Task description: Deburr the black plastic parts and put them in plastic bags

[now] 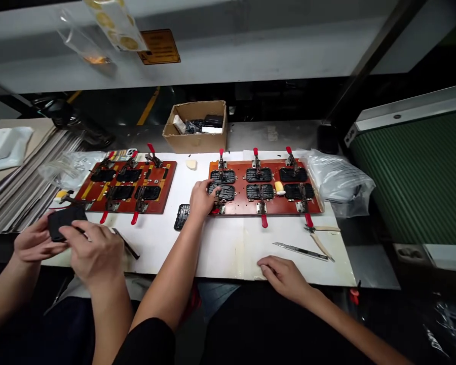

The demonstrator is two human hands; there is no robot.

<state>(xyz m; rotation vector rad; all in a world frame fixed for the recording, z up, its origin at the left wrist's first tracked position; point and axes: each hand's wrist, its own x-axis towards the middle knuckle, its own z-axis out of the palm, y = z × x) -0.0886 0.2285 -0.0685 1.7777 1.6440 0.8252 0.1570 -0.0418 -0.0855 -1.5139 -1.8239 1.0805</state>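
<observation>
My left hand (203,200) is closed around a toggle clamp (219,207) at the near left corner of the right-hand red-brown fixture board (247,209). Part of the clamp is hidden by the fingers. Black plastic grid panels (259,191) sit in the board's two rows, with red-handled clamps (264,220) along both long edges. Just left of my wrist lies a loose black panel (181,217) on the white work surface. My right hand (283,274) rests at the table's front edge, fingers curled in with nothing seen in them.
A co-worker's hands (93,248) hold a black part (63,223) at left, near a second fixture board (163,203). A craft knife (302,250) and nippers (321,238) lie right. Behind stand a cardboard box (195,142) and a plastic bag (338,177).
</observation>
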